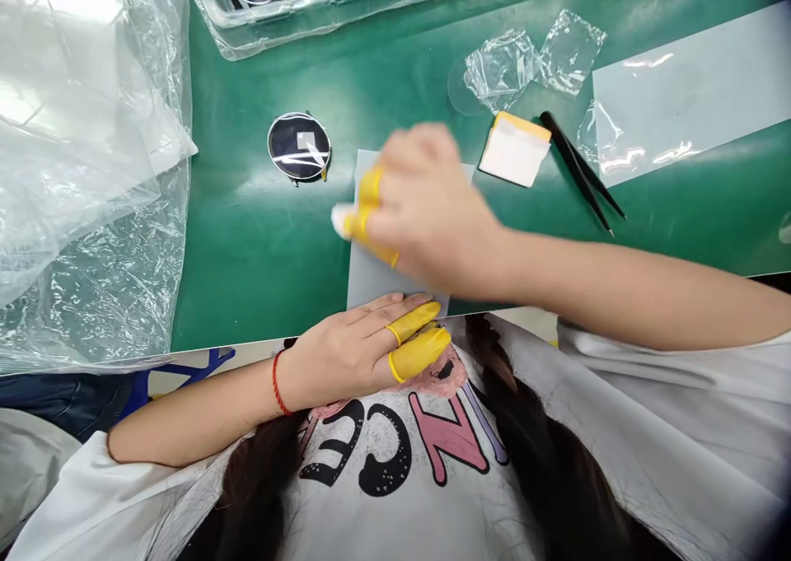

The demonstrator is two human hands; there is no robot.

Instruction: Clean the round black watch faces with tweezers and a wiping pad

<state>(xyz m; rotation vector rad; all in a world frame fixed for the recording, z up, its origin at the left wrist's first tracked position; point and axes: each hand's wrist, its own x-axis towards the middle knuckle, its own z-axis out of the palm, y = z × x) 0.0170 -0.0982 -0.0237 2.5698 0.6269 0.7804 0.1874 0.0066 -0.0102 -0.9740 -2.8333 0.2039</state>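
My left hand (364, 343) lies flat with fingers stretched out, on the near edge of a translucent sheet (376, 277) at the table's front edge. Yellow finger cots cover its thumb and index finger. Above the sheet is my right hand (432, 211), blurred by motion, its fingers curled together and also wearing yellow finger cots. From its fingertips pokes a small white piece (340, 220), perhaps folded wipe; the rest of it is hidden. Left of the sheet, a round black watch display (299, 147) with a shiny rim rests on the green table.
Right of the sheet lie a white pad with a yellow edge (516, 149) and black tweezers (581, 170). Behind them are crumpled clear films (503, 67). A larger translucent sheet (692, 91) is far right, a clear tray (247, 38) at the back, plastic bags (92, 174) at left.
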